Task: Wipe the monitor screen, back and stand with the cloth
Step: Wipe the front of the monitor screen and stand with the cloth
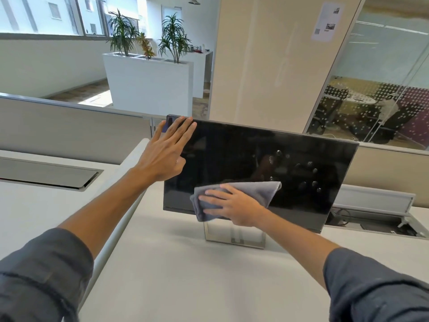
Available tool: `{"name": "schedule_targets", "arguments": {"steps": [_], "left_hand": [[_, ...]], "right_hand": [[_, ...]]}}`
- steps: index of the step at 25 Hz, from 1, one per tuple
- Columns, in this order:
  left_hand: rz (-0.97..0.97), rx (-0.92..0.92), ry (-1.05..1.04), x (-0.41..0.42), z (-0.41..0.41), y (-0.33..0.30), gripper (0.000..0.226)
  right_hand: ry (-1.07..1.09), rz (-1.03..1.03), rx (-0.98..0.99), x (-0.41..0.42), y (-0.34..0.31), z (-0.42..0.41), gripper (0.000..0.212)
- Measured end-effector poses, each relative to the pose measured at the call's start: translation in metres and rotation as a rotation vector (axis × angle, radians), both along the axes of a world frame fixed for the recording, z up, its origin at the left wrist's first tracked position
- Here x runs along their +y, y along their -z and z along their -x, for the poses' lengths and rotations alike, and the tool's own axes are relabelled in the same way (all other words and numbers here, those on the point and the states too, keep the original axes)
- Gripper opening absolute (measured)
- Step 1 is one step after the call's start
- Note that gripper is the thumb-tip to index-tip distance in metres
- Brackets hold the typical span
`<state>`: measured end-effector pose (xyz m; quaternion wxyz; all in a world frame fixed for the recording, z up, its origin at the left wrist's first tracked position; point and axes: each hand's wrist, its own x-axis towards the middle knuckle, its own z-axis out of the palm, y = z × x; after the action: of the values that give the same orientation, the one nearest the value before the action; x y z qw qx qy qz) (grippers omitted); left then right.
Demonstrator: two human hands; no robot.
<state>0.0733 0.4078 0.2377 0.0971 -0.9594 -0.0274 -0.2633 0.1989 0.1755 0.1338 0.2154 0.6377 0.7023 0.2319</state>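
A black monitor [290, 163] stands on a silver stand [234, 238] on the white desk, its dark screen facing me. My right hand [232, 206] presses a folded grey cloth [257, 191] flat against the lower left part of the screen, fingers spread and fairly straight. My left hand [166, 152] is held at the monitor's upper left corner with straight fingers lying over the top edge. The monitor's back is hidden from me.
The white desk [174, 263] runs toward me. A grey partition [69, 126] stands behind the monitor. An open cable tray with cables [376, 219] lies to the right, another slot [46, 175] to the left. White planters [151, 82] stand beyond.
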Motion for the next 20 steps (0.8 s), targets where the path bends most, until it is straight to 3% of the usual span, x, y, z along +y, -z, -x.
{"name": "schedule_targets", "arguments": {"steps": [3,7,9,12,17,20], "left_hand": [[-0.013,-0.008,-0.012,-0.005,-0.004,0.0,0.078],[-0.031,-0.019,-0.035,-0.01,-0.01,0.001,0.081],[-0.047,-0.02,-0.048,-0.014,-0.014,0.001,0.081],[-0.049,-0.012,-0.052,-0.017,-0.018,0.003,0.082],[-0.018,-0.02,-0.039,-0.023,-0.021,0.009,0.078],[-0.037,-0.005,0.0,-0.028,-0.022,0.008,0.077]], "right_hand": [[-0.029,-0.029,0.013,-0.006,-0.014,0.001,0.06],[0.103,-0.403,0.056,-0.008,-0.097,-0.019,0.063],[0.177,-0.477,0.056,-0.016,-0.117,-0.033,0.062],[0.151,-0.349,0.046,-0.028,-0.09,-0.038,0.062],[0.03,-0.025,0.006,-0.051,0.013,-0.026,0.07],[-0.016,-0.063,-0.051,-0.055,0.006,-0.024,0.067]]}}
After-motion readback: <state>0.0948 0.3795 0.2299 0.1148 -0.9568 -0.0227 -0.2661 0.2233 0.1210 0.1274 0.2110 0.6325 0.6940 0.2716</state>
